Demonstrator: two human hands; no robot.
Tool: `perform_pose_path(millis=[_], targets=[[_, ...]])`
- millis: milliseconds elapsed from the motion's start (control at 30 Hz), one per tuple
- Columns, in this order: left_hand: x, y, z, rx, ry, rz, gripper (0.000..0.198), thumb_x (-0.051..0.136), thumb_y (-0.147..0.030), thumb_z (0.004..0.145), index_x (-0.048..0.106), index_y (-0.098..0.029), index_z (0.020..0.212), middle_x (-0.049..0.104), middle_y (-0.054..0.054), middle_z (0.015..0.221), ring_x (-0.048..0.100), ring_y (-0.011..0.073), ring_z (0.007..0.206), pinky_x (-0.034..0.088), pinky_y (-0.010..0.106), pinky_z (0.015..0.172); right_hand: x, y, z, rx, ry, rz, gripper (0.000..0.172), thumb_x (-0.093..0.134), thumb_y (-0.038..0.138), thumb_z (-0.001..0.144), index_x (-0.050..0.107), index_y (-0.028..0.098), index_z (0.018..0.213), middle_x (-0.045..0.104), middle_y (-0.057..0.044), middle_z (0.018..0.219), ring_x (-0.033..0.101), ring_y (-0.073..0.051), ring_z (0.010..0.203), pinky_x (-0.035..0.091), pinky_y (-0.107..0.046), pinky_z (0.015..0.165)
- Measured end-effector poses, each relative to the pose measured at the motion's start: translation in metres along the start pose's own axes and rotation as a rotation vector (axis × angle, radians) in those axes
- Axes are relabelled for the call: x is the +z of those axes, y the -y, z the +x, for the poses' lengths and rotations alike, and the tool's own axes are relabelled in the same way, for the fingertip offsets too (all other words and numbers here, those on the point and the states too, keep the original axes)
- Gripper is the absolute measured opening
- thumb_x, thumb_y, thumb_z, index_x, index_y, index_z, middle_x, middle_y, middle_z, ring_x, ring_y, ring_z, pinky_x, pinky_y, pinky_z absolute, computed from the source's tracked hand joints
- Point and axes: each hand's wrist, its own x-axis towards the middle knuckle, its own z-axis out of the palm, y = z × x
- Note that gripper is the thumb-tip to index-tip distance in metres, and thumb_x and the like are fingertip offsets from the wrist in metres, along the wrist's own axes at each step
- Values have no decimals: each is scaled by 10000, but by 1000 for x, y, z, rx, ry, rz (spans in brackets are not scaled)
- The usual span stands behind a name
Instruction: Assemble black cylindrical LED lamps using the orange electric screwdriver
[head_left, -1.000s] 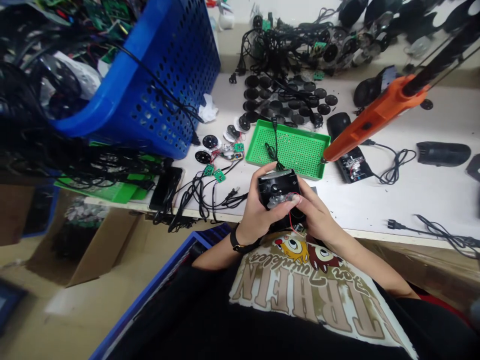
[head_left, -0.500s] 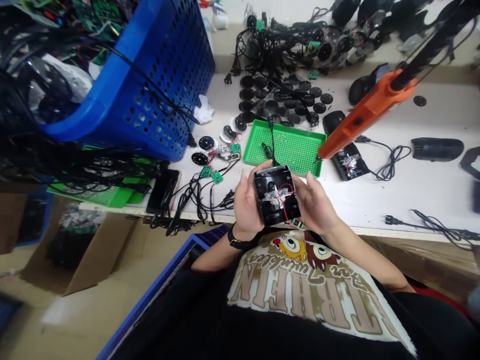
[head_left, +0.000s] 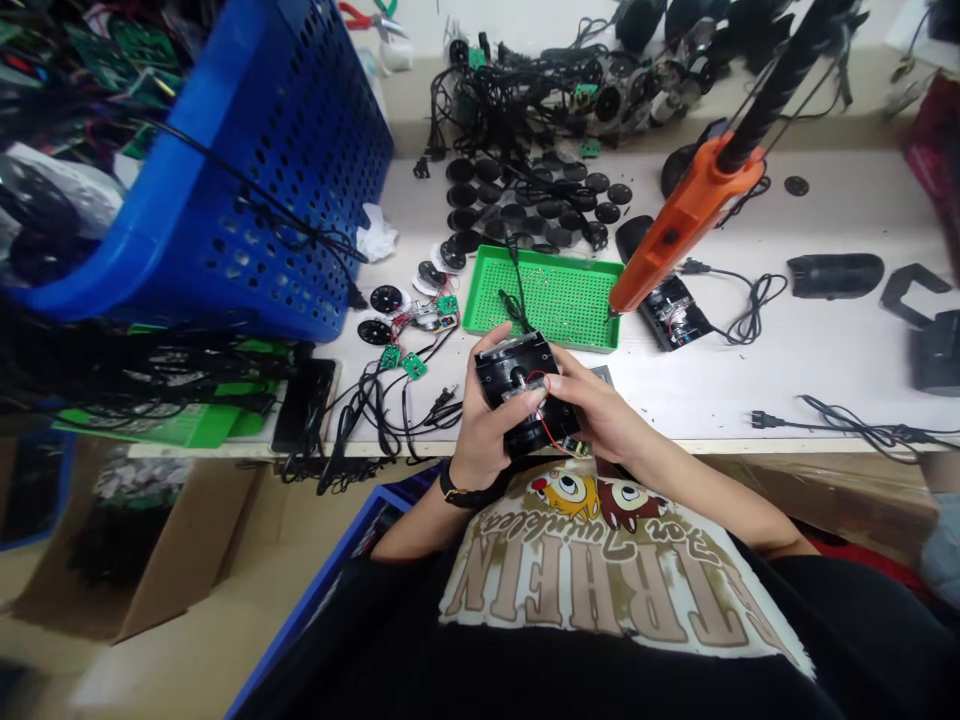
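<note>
Both my hands are closed round an open black plastic housing (head_left: pixel 517 365) just off the bench's front edge. My left hand (head_left: pixel 484 425) grips its left side, the thumb pressed onto the clear part inside. My right hand (head_left: pixel 592 400) holds the right side, its thumb at the red wire (head_left: pixel 551 432). A small circuit board (head_left: pixel 576 447) hangs at the housing's lower edge. From the far side a black cord with a plug (head_left: pixel 513 270) runs over the green tray (head_left: pixel 480 285), where small screws are scattered. An orange electric screwdriver (head_left: pixel 675 225) hangs with its tip at the tray's right end.
A blue basket (head_left: pixel 292 130) full of cords and boards stands at left. Black discs (head_left: pixel 510 215) and tangled cords (head_left: pixel 517 95) lie behind the tray. Another open housing (head_left: pixel 675 310) and a black cover (head_left: pixel 836 275) are to the right; small green boards (head_left: pixel 413 366) lie left.
Both thumbs have come down from the housing's sides onto its inner parts. The view has shifted, so the bench things appear further left.
</note>
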Motion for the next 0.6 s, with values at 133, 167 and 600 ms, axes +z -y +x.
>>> perform_pose_path(millis=[133,167,600], targets=[[2,-5,5,17,-77,16,727,925,-297,701,612,-349,1355,703,27,1261,716,241,1065,600,384,912,-12,-3,6,9,25,39,914,692,603,853,322,313,1638,642,-81,1487,727,-261,1087,629,-441,906],[1,-8,8,47,-102,32,724,921,-299,705,613,-346,1359,702,28,1278,716,241,1088,596,385,930,-17,-5,6,7,56,46,933,652,659,870,276,318,1652,653,-88,1468,740,-255,1035,632,-452,883],[-6,-3,39,-212,-66,-201,424,728,-593,898,742,-201,1059,794,93,1121,708,355,1247,612,508,1024,-35,-9,-34,-706,-239,-1021,419,666,303,983,618,317,1398,660,-112,1301,666,-193,824,636,-433,775]])
